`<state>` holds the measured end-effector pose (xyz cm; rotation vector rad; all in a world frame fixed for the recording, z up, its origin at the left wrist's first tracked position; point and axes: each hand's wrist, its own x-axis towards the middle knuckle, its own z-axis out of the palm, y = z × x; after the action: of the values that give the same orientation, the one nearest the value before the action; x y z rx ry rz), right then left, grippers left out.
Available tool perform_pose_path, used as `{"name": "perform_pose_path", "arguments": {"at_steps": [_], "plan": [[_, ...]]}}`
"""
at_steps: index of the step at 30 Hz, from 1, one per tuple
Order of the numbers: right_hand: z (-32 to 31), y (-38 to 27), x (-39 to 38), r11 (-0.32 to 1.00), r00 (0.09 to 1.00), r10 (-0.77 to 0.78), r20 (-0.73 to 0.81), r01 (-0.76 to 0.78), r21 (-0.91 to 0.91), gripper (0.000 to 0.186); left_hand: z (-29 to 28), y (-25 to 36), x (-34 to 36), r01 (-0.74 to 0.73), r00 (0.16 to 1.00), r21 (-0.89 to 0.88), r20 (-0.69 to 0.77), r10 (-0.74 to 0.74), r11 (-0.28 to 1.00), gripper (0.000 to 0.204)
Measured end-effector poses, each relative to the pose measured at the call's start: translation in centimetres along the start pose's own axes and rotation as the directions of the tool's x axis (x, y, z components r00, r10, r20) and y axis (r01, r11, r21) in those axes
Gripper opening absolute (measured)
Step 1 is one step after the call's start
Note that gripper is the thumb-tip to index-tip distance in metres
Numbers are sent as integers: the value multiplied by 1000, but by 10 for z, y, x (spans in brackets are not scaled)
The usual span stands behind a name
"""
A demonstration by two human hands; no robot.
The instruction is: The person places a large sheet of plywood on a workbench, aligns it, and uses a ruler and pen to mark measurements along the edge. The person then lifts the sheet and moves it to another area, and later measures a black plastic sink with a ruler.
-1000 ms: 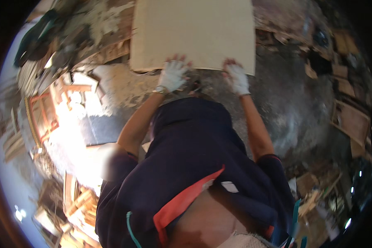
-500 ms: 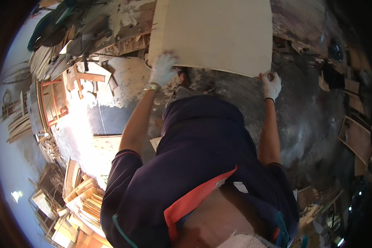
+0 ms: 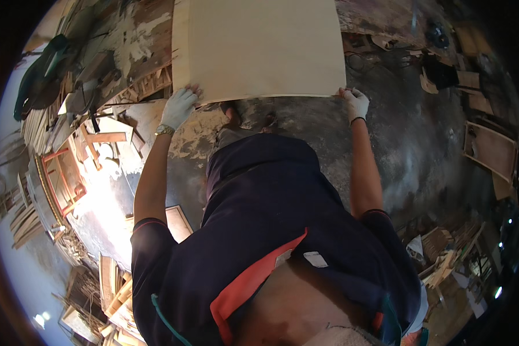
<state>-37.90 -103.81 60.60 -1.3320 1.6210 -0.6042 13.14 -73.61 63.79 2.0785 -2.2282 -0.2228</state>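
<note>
A large pale plywood sheet (image 3: 265, 49) stretches away from me at the top of the view, its near edge facing me. At its near left corner my left hand (image 3: 180, 108), in a whitish glove, is closed over the edge with bare fingertips showing. My right hand (image 3: 356, 105), gloved the same way, pinches the near right corner. The thumbs and fingers under the sheet are partly hidden. Beneath the sheet lies a worn, stained workbench top (image 3: 138, 34), and the sheet's near edge sticks out past it toward me.
A green power saw (image 3: 43, 75) stands on the bench at the far left. Stacked wood strips and offcuts (image 3: 112, 288) lie at the lower left. Wooden frames (image 3: 490, 149) lean at the right. My feet are on the stained concrete floor (image 3: 305, 124) below the sheet.
My left hand, blurred before near the sheet's left part, has come to grip its near left corner. The sheet and right hand appear farther left as the view has shifted.
</note>
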Motion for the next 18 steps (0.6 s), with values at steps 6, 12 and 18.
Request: {"name": "perform_pose_path", "arguments": {"at_steps": [6, 12, 18], "plan": [[-1, 13, 9, 996, 992, 81, -94, -84, -24, 45, -7, 4, 7, -65, 996, -43, -59, 62, 997, 29], [4, 5, -1, 989, 996, -44, -81, 55, 138, 26, -1, -1, 6, -77, 992, -21, -106, 74, 997, 16], [1, 2, 5, 999, 994, 32, -103, -33, 0, 33, 13, -7, 7, -146, 965, 38, -215, 151, 989, 22]]}}
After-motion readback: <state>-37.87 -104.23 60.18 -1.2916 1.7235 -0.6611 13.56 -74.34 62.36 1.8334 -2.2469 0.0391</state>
